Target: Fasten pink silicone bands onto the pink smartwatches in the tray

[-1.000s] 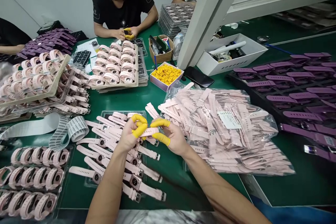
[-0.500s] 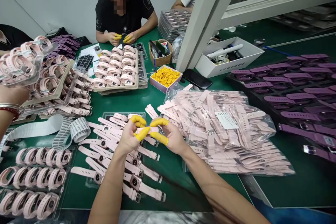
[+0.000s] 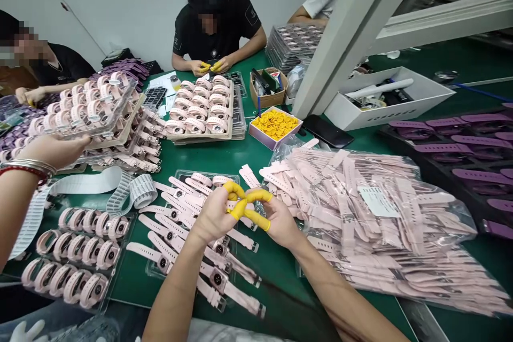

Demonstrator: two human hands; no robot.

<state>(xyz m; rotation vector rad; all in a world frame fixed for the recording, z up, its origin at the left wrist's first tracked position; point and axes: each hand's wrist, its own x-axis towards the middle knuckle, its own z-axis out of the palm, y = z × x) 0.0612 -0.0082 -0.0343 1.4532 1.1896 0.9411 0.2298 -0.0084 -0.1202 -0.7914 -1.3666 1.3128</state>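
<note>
Above a spread of pink watches (image 3: 217, 278), my left hand (image 3: 220, 211) and my right hand (image 3: 274, 216) meet, with yellow covers on thumbs and index fingers. Both pinch one small pink watch band piece (image 3: 234, 205), mostly hidden by the fingertips. Just right of my right hand lies a clear bag of pink straps (image 3: 340, 214). The watches below lie on a clear tray, bands stretched out.
A co-worker's hand (image 3: 52, 152) holds a tray of pink watches (image 3: 86, 107) at left. A label roll (image 3: 143, 191), a box of yellow finger covers (image 3: 276, 125), a phone (image 3: 327, 131) and a white box (image 3: 390, 99) surround the work area. Purple straps (image 3: 481, 176) lie right.
The view has swung left, so things appear further right. A co-worker at the left edge now shows more fully. My hands still meet at the pink piece.
</note>
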